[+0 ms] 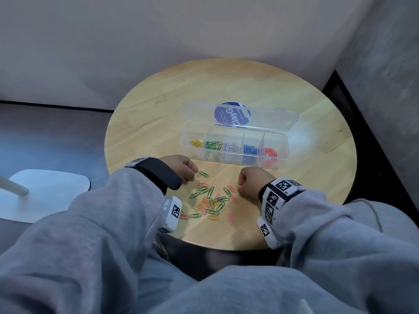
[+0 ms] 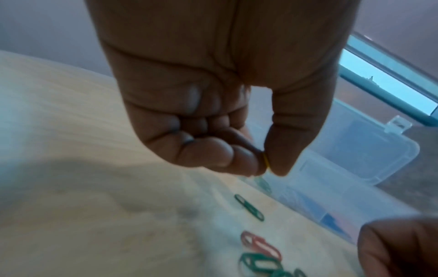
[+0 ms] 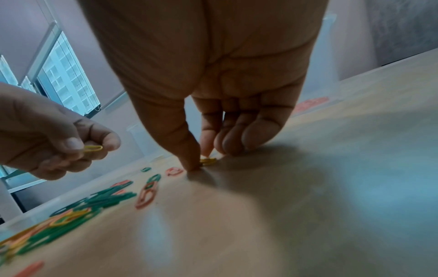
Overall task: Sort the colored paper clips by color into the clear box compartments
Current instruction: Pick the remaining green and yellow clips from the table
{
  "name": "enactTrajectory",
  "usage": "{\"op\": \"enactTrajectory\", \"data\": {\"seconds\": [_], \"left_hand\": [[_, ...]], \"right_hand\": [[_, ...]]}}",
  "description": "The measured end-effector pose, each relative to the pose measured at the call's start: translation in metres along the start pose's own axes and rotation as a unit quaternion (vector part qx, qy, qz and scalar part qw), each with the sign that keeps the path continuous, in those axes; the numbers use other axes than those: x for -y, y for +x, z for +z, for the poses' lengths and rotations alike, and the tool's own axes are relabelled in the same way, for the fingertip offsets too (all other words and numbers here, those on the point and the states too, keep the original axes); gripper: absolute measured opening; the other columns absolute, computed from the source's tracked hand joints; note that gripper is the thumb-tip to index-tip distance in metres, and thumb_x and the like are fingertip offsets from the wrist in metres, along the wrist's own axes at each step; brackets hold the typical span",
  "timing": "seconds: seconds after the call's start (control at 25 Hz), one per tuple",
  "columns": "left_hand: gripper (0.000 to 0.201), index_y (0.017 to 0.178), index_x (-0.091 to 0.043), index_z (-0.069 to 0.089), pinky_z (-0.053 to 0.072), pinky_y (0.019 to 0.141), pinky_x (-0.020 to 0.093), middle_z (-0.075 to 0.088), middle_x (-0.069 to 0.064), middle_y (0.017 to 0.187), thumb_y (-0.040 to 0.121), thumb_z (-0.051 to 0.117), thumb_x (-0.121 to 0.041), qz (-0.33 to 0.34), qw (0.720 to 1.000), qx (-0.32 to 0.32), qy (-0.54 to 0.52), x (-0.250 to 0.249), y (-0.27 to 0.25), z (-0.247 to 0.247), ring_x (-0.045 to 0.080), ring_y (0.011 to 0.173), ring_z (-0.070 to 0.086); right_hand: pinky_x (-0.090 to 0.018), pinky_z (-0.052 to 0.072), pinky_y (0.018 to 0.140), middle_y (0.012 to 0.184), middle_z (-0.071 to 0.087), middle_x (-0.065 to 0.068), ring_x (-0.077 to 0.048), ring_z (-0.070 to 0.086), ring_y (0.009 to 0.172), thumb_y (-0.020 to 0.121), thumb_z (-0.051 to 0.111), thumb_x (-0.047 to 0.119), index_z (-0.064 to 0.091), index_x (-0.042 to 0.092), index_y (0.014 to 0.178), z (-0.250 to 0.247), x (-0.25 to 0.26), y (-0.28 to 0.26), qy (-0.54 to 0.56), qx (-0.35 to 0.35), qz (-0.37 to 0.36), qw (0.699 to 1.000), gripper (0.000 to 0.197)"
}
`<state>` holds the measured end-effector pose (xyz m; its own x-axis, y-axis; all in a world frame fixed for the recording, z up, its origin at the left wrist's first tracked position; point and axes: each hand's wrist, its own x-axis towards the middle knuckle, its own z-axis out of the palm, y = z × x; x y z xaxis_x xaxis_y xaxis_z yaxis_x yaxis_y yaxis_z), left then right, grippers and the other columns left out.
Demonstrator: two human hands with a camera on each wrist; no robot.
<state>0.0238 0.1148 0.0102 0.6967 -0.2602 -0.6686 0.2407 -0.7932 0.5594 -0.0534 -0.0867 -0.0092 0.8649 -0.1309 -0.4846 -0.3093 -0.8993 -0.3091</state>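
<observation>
The clear box (image 1: pixel 233 160) stands open on the round table (image 1: pixel 158 105), its compartments holding yellow, green, white, blue and red clips from left to right. A loose pile of green, red and yellow clips (image 1: pixel 209 200) lies in front of it. My left hand (image 1: pixel 181 168) hovers left of the pile and pinches a yellow clip (image 2: pixel 266 161) between thumb and forefinger; the same yellow clip (image 3: pixel 93 148) shows in the right wrist view. My right hand (image 1: pixel 251 182) is down on the table at the pile's right edge, thumb and forefinger pinching a second yellow clip (image 3: pixel 208 161).
The box lid (image 1: pixel 267 118) lies open behind the compartments, with a round blue sticker. A single green clip (image 1: pixel 203 174) lies apart beside my left hand. A white chair seat (image 1: pixel 45 191) stands left of the table; walls close in behind and at the right.
</observation>
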Motion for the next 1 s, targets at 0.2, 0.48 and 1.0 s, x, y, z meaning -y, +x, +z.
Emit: {"op": "enactTrajectory", "data": {"seconds": [0.2, 0.48, 1.0], "left_hand": [[0.025, 0.069, -0.009, 0.058, 0.034, 0.032, 0.010, 0.046, 0.005, 0.064, 0.091, 0.049, -0.004, -0.102, 0.995, -0.010, -0.020, -0.007, -0.005, 0.004, 0.014, 0.053, 0.041], [0.022, 0.068, -0.011, 0.045, 0.034, 0.048, 0.020, 0.044, 0.001, 0.064, 0.090, 0.047, -0.007, -0.063, 0.983, 0.003, 0.170, -0.003, -0.003, 0.004, 0.014, 0.054, 0.039], [0.026, 0.064, -0.026, 0.051, 0.037, 0.053, 0.019, 0.051, -0.010, 0.067, 0.075, 0.071, -0.013, 0.048, 0.863, 0.141, 0.482, 0.005, -0.002, 0.015, 0.007, 0.061, 0.044]], "right_hand": [[-0.033, 0.052, 0.084, 0.104, 0.066, -0.007, -0.024, 0.062, 0.097, 0.081, 0.049, 0.010, 0.064, 0.011, 0.099, 0.001, 0.005, -0.002, -0.038, 0.015, 0.006, 0.999, 0.024], [-0.023, 0.043, 0.052, 0.072, 0.059, -0.004, -0.017, 0.055, 0.060, 0.080, 0.052, 0.002, 0.053, 0.016, 0.075, -0.003, 0.008, -0.005, 0.161, 0.041, 0.025, 0.986, 0.015], [-0.029, 0.044, 0.059, 0.072, 0.057, -0.009, -0.019, 0.050, 0.060, 0.085, 0.052, 0.007, 0.054, 0.013, 0.073, 0.005, 0.017, -0.004, 0.251, 0.173, -0.029, 0.952, 0.013]]}}
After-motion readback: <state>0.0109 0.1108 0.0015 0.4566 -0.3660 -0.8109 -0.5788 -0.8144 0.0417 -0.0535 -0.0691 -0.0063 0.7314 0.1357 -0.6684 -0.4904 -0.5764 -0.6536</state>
